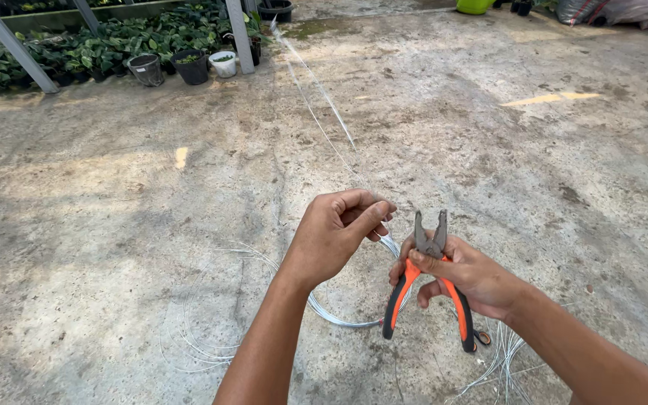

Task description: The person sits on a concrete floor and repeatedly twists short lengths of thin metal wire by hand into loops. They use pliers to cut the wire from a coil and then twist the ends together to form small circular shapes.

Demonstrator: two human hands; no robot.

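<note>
- Loads of bare concrete floor to the left and far right of the hands, nothing standing on it.
- The taut wire cuts across the middle, from the left hand up to the metal post.
- Loose wire coils lie on the floor under and left of the left forearm.
- More cut wire strands pile up just below the right hand with its pliers.
- The back edge is blocked by plant pots.

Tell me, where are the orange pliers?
In the head view, lower right: the right hand holds the orange pliers, open tips up, beside the left hand pinching the thin wire.
</note>
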